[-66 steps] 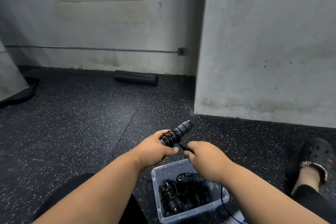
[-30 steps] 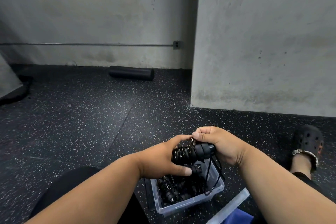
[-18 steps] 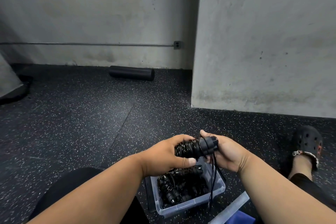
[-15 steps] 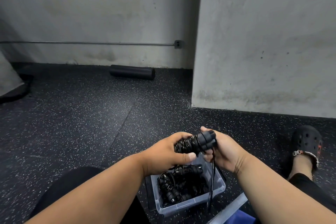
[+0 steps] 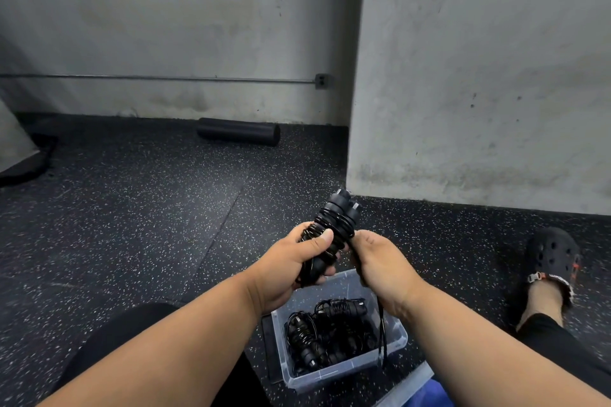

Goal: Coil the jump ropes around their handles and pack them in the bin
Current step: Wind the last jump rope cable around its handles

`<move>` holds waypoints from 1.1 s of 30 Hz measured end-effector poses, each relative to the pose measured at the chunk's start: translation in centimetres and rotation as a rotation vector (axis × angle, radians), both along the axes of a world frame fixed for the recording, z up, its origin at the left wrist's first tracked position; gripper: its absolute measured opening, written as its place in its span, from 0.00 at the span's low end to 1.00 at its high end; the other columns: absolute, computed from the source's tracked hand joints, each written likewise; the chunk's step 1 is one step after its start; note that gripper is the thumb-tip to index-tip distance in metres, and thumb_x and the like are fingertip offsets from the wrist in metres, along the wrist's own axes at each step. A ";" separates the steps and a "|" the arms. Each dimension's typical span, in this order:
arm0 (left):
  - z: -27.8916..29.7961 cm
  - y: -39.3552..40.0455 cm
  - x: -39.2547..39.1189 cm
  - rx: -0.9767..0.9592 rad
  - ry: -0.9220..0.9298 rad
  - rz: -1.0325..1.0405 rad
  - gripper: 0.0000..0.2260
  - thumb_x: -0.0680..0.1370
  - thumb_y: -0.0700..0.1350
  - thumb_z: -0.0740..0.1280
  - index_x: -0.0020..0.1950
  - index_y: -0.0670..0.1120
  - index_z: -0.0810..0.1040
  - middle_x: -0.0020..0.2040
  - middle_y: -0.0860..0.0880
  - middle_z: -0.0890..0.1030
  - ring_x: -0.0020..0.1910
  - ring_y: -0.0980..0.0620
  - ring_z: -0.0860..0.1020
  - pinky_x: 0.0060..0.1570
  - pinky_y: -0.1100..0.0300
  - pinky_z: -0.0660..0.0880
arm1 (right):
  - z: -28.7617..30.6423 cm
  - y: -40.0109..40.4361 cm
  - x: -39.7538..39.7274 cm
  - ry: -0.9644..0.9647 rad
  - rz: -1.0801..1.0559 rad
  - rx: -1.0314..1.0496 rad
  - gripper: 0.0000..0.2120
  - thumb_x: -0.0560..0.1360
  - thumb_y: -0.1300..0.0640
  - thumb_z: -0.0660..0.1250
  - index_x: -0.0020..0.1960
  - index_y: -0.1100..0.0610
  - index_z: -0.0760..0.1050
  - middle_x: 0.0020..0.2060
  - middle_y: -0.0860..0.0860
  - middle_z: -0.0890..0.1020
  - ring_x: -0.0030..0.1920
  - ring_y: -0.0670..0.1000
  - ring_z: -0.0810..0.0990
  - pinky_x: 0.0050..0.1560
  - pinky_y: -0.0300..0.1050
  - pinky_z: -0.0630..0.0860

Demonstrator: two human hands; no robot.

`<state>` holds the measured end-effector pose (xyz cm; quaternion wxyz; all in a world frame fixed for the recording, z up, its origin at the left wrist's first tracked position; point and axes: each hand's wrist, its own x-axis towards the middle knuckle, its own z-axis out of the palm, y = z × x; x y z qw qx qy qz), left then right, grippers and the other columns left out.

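Status: one jump rope [image 5: 330,231] in hand, held above the bin [image 5: 347,370], handles paired and pointing up and away. Most of the cord is already coiled round the handles. A loose tail [image 5: 382,340] hangs from under the right hand down past the bin's right wall, so the wrap isn't finished.

Left hand [image 5: 291,261]: fingers curled tight round the lower, coiled part of the handles, thumb on top. Right hand [image 5: 377,261]: fingers curled beside the coil and appear to pinch the cord just below the handle tops; the exact contact is hidden behind the knuckles.

Done: several coiled ropes [image 5: 327,330] already sit in the clear bin on the floor. Left, by my read: wind the tail, tuck it, drop this one in. Can't tell if more ropes wait out of view.

Room: bin looks well filled but has some space near the far wall. Open floor [image 5: 148,208] ahead and to the left. Concrete wall [image 5: 479,76] corner ahead-right, shoe [image 5: 550,258] to the right, foam roller [image 5: 238,131] well away by the back wall. Watch the tail snagging on the bin rim.
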<state>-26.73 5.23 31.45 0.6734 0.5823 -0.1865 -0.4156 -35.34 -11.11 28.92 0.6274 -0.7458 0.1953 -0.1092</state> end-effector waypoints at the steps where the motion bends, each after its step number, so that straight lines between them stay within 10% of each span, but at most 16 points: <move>1: 0.1 -0.1 0.2 0.003 0.004 0.029 0.24 0.79 0.53 0.72 0.71 0.44 0.73 0.58 0.39 0.83 0.46 0.44 0.79 0.43 0.55 0.78 | 0.2 -0.2 0.0 0.026 -0.008 0.010 0.17 0.85 0.47 0.60 0.42 0.51 0.78 0.28 0.44 0.73 0.28 0.43 0.67 0.33 0.44 0.64; 7: -0.2 0.7 2.3 0.099 -0.168 0.140 0.31 0.80 0.53 0.75 0.77 0.68 0.63 0.62 0.42 0.84 0.44 0.47 0.85 0.43 0.52 0.81 | 1.0 1.0 -0.7 0.117 0.039 -0.139 0.15 0.84 0.50 0.64 0.39 0.52 0.73 0.26 0.44 0.70 0.26 0.44 0.65 0.31 0.44 0.63; 11: -0.8 0.5 2.1 0.098 -0.230 0.097 0.26 0.76 0.54 0.78 0.68 0.74 0.73 0.57 0.47 0.87 0.45 0.49 0.85 0.53 0.45 0.81 | 2.1 1.9 -1.1 0.073 0.114 -0.169 0.16 0.84 0.51 0.66 0.39 0.55 0.70 0.29 0.49 0.71 0.30 0.46 0.66 0.34 0.45 0.64; 30: -0.5 0.5 1.9 -0.082 -0.021 0.246 0.30 0.75 0.56 0.76 0.74 0.52 0.72 0.56 0.42 0.83 0.46 0.46 0.82 0.64 0.38 0.80 | 3.1 1.7 -2.7 -0.101 0.318 -0.229 0.02 0.78 0.53 0.74 0.48 0.48 0.82 0.28 0.45 0.71 0.30 0.47 0.69 0.32 0.41 0.69; 33: -0.3 0.6 2.1 -0.121 0.002 0.259 0.27 0.75 0.56 0.75 0.71 0.50 0.74 0.56 0.42 0.83 0.44 0.48 0.83 0.51 0.48 0.83 | 3.1 1.7 -2.5 -0.098 0.245 -0.029 0.07 0.77 0.58 0.75 0.53 0.50 0.81 0.28 0.49 0.75 0.30 0.51 0.78 0.30 0.42 0.75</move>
